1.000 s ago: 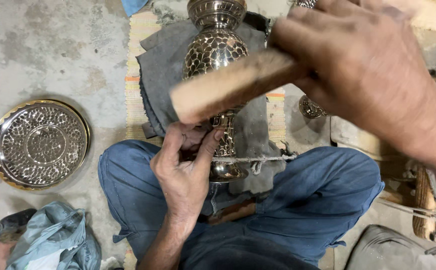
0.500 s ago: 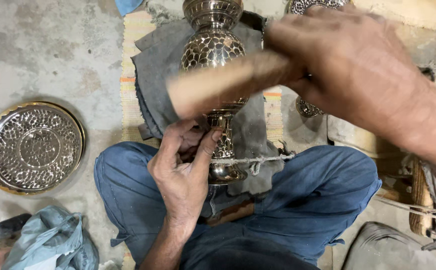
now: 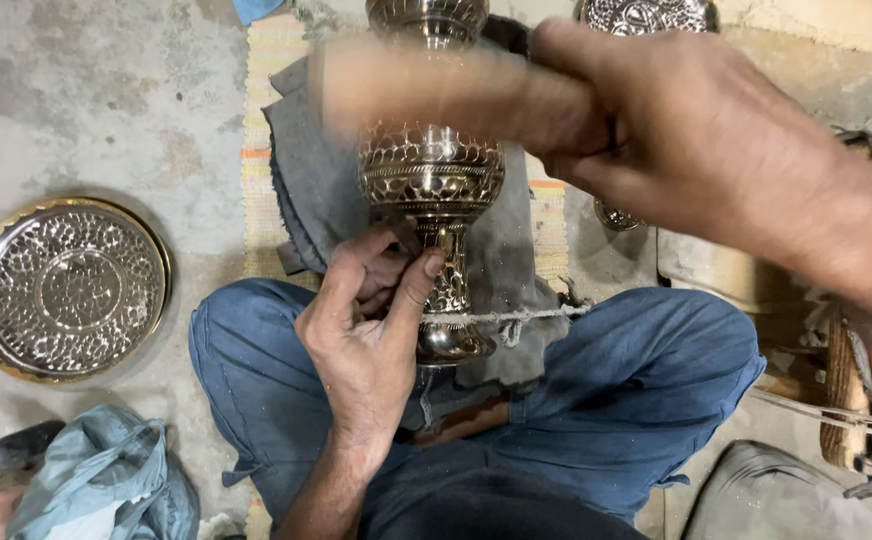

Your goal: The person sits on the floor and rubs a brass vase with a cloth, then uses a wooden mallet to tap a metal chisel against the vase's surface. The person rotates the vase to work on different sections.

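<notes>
Two hands [image 3: 366,340] [image 3: 696,140], brass vase [image 3: 434,180], concrete floor [image 3: 86,110]

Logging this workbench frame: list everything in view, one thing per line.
engraved vase: one, silver and gold, upright between the knees
grey cloth: one, under the vase
cord: one, pale, tied round the vase foot
round tray: one, silver with gold rim, on the floor, left
wooden mallet: one, tan, blurred, above the vase
bundled fabric: one, pale blue, bottom left
trousers: blue
left hand: at the vase stem
right hand: gripping the mallet
</notes>
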